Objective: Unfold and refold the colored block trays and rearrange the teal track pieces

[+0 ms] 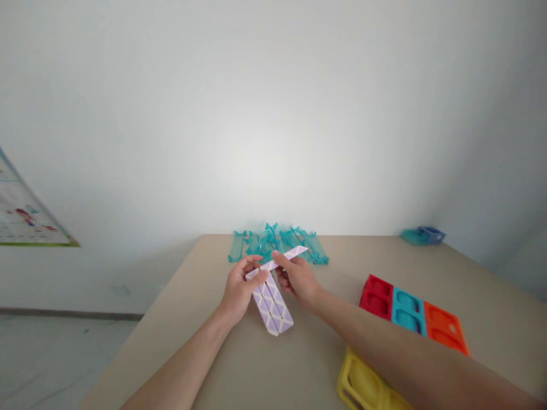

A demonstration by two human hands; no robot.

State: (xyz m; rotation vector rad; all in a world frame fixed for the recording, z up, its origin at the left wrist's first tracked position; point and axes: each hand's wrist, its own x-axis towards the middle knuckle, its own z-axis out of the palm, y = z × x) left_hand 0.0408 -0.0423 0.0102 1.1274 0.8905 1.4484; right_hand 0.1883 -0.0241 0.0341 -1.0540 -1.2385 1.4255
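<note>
Puzzle [274, 307] sits pinched in the left hand [238, 287] and right hand [299, 280], both apparently half curled.

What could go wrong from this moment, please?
The left hand and right hand both grip the purple-and-white folding toy; if one loosens, it might slip. In this view, the right forearm partly covers the yellow tray, so the forearm could perhaps bump it, though the gap cannot be judged.
</note>
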